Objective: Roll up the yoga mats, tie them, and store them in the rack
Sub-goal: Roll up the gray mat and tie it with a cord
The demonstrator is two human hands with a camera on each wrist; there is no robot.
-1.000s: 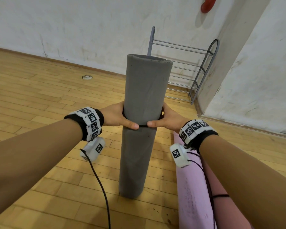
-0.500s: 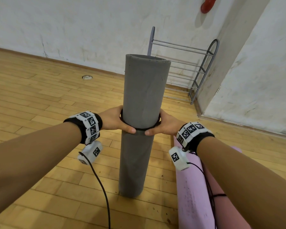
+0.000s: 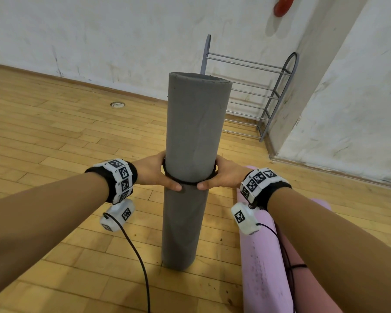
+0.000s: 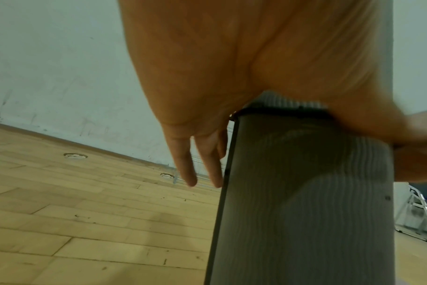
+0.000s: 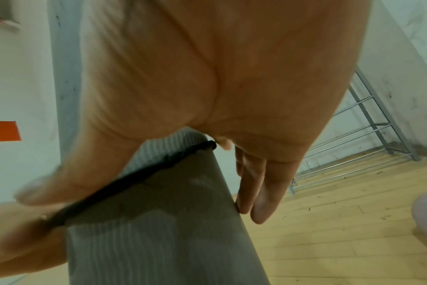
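While upright, mat [image 3: 190,154] wears band [image 3: 187,183].

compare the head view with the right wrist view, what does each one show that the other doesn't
Only the head view: the left hand, the mat's top end, and the pink mats lying on the floor. Only the right wrist view: an orange sign on the wall and the right hand's fingers pointing down beside the roll. Both: the upright grey mat, the black band round it, the right hand, and the metal rack.
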